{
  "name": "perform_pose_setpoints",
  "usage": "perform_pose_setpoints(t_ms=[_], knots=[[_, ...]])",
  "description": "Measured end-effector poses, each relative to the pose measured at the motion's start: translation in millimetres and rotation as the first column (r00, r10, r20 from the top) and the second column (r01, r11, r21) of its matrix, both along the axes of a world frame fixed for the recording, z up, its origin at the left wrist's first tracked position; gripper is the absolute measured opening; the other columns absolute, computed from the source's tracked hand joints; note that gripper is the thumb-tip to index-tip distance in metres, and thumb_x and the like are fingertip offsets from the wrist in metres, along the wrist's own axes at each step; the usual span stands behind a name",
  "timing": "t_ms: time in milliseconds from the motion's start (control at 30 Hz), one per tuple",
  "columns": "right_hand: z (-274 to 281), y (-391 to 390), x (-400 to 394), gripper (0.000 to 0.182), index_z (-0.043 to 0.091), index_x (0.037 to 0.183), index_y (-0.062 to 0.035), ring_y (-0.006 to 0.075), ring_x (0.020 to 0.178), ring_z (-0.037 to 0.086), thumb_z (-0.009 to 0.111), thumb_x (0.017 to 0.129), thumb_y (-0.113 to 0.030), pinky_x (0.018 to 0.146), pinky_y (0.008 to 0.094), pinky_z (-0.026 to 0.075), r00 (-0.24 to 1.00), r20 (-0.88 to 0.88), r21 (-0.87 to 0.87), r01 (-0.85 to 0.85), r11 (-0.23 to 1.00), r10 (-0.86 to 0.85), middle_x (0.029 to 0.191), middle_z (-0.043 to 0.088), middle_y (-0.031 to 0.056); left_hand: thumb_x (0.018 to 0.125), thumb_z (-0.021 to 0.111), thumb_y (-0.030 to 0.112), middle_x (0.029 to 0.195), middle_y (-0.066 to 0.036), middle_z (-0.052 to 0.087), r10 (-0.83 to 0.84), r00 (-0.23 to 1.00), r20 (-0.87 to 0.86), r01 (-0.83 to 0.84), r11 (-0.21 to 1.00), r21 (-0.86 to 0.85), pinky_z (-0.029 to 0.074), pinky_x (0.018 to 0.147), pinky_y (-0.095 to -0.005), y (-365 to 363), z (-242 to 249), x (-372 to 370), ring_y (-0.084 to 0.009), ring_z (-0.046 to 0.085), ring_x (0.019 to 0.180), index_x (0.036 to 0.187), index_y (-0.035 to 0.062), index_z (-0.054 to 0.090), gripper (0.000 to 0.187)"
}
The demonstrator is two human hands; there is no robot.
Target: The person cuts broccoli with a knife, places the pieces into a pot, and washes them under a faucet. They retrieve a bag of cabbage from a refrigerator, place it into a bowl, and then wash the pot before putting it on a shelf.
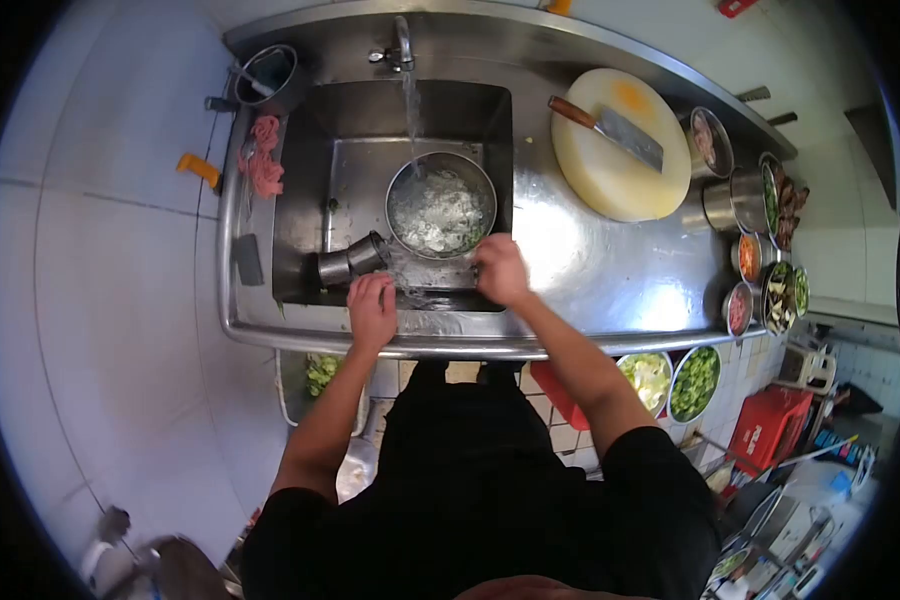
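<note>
Under the running tap (402, 45), a round metal bowl (394, 222) stands in the sink (305, 140) with water, froth and bits of green in it. My right hand (501, 270) is closed just off the bowl's lower right rim; what its fingers hold, if anything, is hidden. My left hand (372, 308) lies at the sink's front edge, fingers stretched out and holding nothing visible. Close beyond its fingertips, two metal cups lie tipped over: one cup (334, 267) at the left, the other cup (368, 252) against it.
Right of the sink, a cleaver (625, 135) lies on a round cutting board (595, 185). Several metal containers of food line the counter's right end, including a bowl of orange pieces (747, 256). A pink cloth (263, 160) and metal pot (267, 80) are at the left.
</note>
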State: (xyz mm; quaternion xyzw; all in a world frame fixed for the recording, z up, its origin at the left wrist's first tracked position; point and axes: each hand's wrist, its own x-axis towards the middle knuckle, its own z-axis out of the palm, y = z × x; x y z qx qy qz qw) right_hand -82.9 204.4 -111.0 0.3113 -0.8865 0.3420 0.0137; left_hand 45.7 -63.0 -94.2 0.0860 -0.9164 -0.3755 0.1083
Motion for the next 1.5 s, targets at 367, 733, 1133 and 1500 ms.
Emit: perform_pose_setpoints(t_ms=[367, 733, 1133, 1500], knots=[[-2.6, 113.0, -12.8, 0.015, 0.054, 0.084, -0.0077, 0.0356, 0.091, 0.051, 0.06, 0.08, -0.021, 0.081, 0.0502, 0.04, 0.615, -0.199, 0.286, 0.781, 0.555, -0.763, 0.092, 0.053, 0.014, 0.09, 0.057, 0.026, 0.092, -0.008, 0.071, -0.614, 0.606, 0.505, 0.795, 0.452, -0.404, 0.035, 0.109, -0.0501, -3.9, -160.2, -137.5, -0.0272, 0.067, 0.092, 0.093, 0.0127, 0.067, 0.017], [-0.4, 119.7, -13.9, 0.018, 0.055, 0.084, -0.0082, 0.0346, 0.094, 0.049, 0.06, 0.08, -0.025, 0.083, 0.0487, 0.038, 0.62, -0.113, 0.312, 0.764, 0.565, -0.776, 0.093, 0.052, 0.0143, 0.089, 0.068, 0.034, 0.065, -0.019, 0.06, -0.512, 0.848, 0.14, 0.528, 0.841, -0.121, 0.044, 0.065, -0.0486, 26.1, -64.8, -234.0, -0.0419, 0.061, 0.067, 0.067, 0.004, 0.062, 0.038], [5.0, 121.3, -14.4, 0.021, 0.058, 0.088, -0.0073, 0.0344, 0.095, 0.049, 0.059, 0.08, -0.026, 0.084, 0.0494, 0.038, 0.625, -0.079, 0.363, 0.744, 0.562, -0.777, 0.095, 0.052, 0.0146, 0.094, 0.062, 0.046, 0.064, -0.023, 0.056, -0.149, 0.925, 0.35, 0.147, 0.989, 0.033, 0.042, 0.06, -0.0456, 0.6, -95.2, -267.1, -0.0338, 0.049, 0.057, 0.076, -0.0012, 0.064, 0.051], [10.4, 121.0, -14.2, 0.021, 0.057, 0.088, -0.0066, 0.0352, 0.096, 0.05, 0.058, 0.081, -0.026, 0.085, 0.0496, 0.039, 0.627, -0.066, 0.374, 0.737, 0.563, -0.776, 0.096, 0.053, 0.0154, 0.093, 0.061, 0.047, 0.068, -0.023, 0.06, -0.113, 0.927, 0.356, 0.167, 0.978, -0.123, 0.043, 0.061, -0.0471, 6.6, -39.3, -237.0, -0.0431, 0.055, 0.063, 0.072, -0.0009, 0.062, 0.052]])
